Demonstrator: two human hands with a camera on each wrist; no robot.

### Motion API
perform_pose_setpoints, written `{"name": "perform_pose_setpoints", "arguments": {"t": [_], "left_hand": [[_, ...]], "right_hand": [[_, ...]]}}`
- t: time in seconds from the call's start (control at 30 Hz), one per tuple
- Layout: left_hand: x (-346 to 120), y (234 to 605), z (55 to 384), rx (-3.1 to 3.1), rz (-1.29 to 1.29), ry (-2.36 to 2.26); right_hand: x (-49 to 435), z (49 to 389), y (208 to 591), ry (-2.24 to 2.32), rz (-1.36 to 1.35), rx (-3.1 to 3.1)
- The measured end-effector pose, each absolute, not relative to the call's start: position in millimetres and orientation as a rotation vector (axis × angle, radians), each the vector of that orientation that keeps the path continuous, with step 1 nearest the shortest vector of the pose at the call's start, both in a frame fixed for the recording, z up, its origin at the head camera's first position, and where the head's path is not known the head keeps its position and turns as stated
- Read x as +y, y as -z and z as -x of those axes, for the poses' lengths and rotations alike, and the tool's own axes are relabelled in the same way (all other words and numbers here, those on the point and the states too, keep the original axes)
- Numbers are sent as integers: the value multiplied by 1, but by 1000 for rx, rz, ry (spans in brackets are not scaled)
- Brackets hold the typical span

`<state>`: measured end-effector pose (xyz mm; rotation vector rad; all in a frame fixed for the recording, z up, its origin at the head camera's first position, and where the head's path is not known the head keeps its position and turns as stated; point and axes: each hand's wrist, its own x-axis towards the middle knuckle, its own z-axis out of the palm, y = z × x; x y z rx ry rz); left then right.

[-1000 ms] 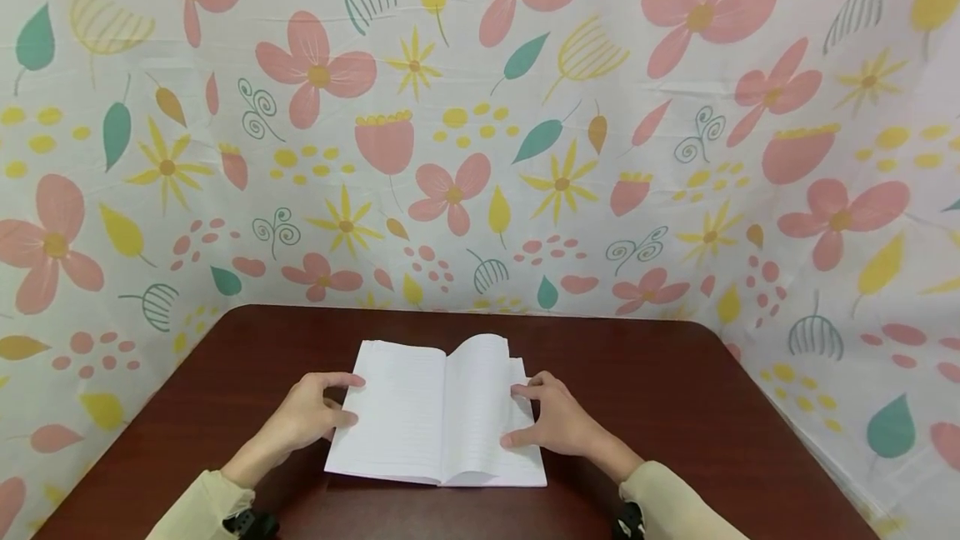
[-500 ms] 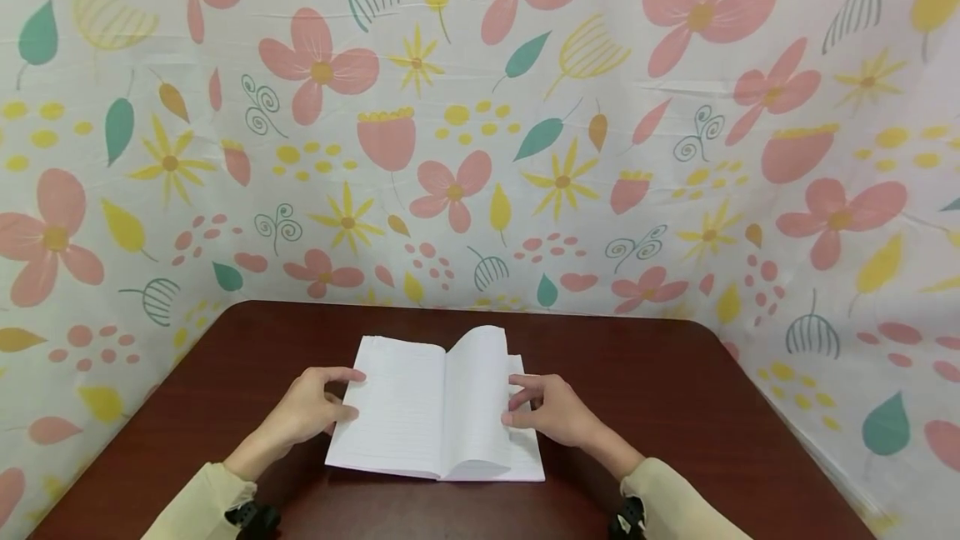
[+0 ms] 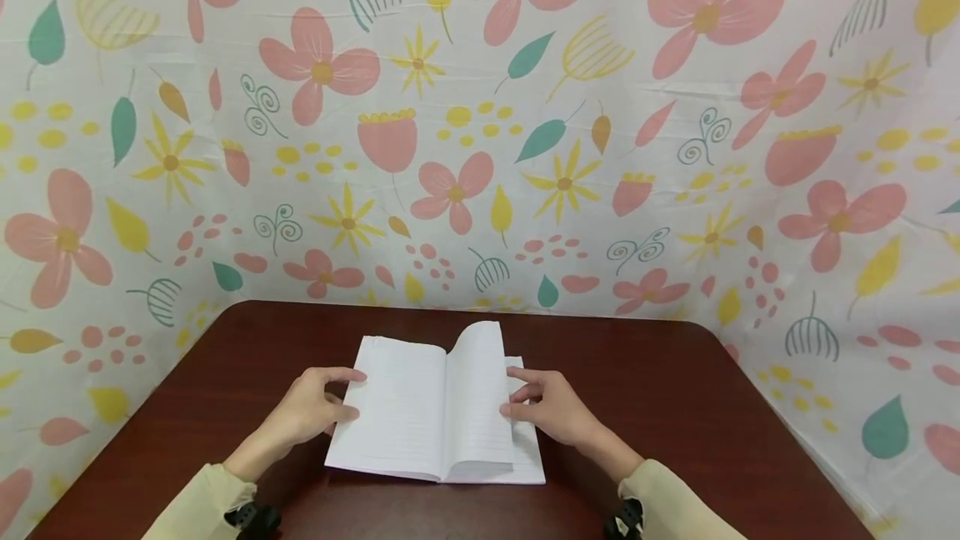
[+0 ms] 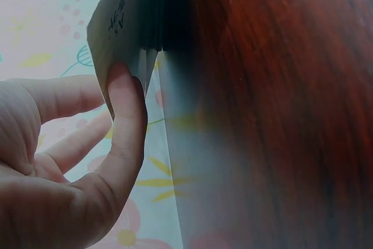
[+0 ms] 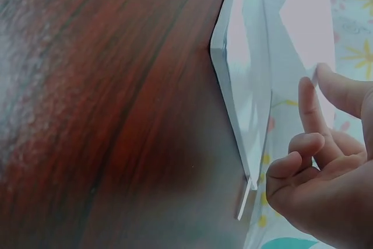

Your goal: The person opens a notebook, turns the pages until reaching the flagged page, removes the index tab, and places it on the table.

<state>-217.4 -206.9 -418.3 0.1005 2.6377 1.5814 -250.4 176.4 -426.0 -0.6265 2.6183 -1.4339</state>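
An open notebook [image 3: 397,407] with lined white pages lies on the table. My left hand [image 3: 303,411] holds its left edge, with the thumb and a finger over the page side. Seen from the left wrist, another finger presses the underside of the cover [image 4: 119,33], which bears dark handwriting. On the other half, a page [image 3: 480,398] curves up off the pages beneath. Between thumb and index finger my right hand [image 3: 555,411] pinches the outer edge of that page. The right wrist view shows the raised page [image 5: 312,16] at those fingertips, while the other fingers curl loosely.
The dark red-brown wooden table [image 3: 637,373] has rounded far corners. Behind it and along both sides hangs a white cloth [image 3: 480,123] printed with flowers and leaves. A black band [image 3: 255,517] sits on each wrist beside the light sleeves.
The right hand's thumb and fingers have closed on the page's edge and shifted slightly left. The page stands a little higher, further left. The left hand keeps nearly the same place.
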Motion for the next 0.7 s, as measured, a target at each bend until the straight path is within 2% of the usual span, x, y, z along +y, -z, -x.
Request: {"name": "perform_pose_setpoints", "arguments": {"t": [0.7], "left_hand": [[-209, 419, 222, 2637, -160, -1562]], "right_hand": [[164, 250, 424, 1427, 684, 2631]]}}
